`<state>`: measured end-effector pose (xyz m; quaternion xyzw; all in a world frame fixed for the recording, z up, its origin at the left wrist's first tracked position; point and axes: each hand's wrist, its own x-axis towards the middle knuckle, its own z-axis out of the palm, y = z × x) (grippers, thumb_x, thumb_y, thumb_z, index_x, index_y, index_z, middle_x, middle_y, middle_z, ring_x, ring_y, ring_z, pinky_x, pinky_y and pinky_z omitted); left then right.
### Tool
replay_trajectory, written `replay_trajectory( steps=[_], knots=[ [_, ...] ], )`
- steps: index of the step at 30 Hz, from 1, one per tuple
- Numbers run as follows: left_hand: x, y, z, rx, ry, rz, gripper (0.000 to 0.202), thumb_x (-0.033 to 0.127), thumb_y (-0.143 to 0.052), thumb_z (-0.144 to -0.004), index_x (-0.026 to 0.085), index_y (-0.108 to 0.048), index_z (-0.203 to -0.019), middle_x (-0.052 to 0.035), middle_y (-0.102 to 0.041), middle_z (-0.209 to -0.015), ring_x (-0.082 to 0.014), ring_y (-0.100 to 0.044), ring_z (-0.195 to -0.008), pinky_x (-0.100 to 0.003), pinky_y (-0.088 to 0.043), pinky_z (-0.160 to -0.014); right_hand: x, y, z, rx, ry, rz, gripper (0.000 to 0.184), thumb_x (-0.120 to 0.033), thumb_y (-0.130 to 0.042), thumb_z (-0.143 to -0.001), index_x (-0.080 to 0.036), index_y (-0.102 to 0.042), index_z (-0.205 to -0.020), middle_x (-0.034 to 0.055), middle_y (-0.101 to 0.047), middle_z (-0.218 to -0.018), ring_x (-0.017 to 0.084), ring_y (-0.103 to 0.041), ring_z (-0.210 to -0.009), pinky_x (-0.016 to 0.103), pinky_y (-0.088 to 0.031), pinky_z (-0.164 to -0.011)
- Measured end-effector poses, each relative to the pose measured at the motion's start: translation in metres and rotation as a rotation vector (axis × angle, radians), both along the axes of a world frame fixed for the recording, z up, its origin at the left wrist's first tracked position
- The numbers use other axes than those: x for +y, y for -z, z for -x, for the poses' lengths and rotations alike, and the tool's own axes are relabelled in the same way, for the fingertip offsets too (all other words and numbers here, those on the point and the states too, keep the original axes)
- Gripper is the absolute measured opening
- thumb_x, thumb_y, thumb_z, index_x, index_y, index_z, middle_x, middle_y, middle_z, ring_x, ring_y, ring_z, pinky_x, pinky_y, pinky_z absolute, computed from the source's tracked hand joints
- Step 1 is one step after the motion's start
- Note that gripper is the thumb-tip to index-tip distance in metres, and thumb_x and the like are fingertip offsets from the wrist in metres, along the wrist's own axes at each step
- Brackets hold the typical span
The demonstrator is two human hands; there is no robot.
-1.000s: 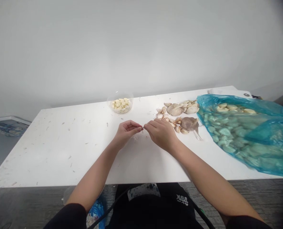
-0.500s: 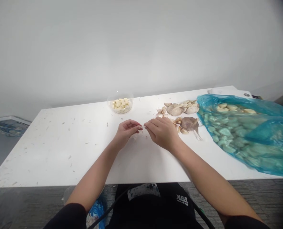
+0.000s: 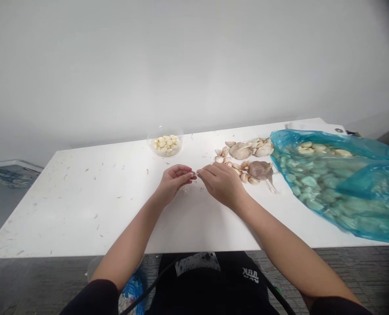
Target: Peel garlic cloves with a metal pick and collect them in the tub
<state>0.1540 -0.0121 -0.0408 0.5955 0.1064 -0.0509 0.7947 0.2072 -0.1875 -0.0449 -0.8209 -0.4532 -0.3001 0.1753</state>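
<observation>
My left hand point(image 3: 174, 180) and my right hand point(image 3: 222, 183) meet fingertip to fingertip above the white table point(image 3: 83, 210). Pinched between them is a small pale sliver, probably a garlic clove point(image 3: 195, 174), mostly hidden by my fingers. Just beyond my right hand lie unpeeled garlic cloves point(image 3: 237, 168) in papery skins, beside a whole garlic bulb point(image 3: 260, 170). Below my left fingers, a few shreds of white garlic skin point(image 3: 185, 190) lie on the table.
A clear plastic bowl point(image 3: 164, 145) of peeled cloves stands at the far edge. A blue plastic bag point(image 3: 332, 183) holding more cloves lies at the right. Skin flecks are scattered across the table's left side. Grey carpet point(image 3: 345, 267) shows below the near edge.
My hands have drawn slightly closer together around the small clove. The right hand has shifted a little left, and the other things on the table have not moved.
</observation>
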Motion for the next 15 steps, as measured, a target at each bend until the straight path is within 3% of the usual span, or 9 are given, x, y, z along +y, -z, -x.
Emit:
replay_trajectory(
  steps=[15],
  knots=[
    [0.0011, 0.0022, -0.0008, -0.03, 0.019, -0.038, 0.028, 0.023, -0.074, -0.067, 0.011, -0.059, -0.087, -0.0065, -0.064, -0.081, -0.0156, -0.063, -0.079, -0.022, -0.045, -0.065, 0.0016, -0.0013, 0.0014, -0.101, 0.005, -0.01, 0.018, -0.007, -0.047, -0.082, -0.015, -0.062, -0.076, 0.0011, -0.056, -0.068, 0.013, -0.038, -0.067, 0.03, -0.022, -0.062]
  ],
)
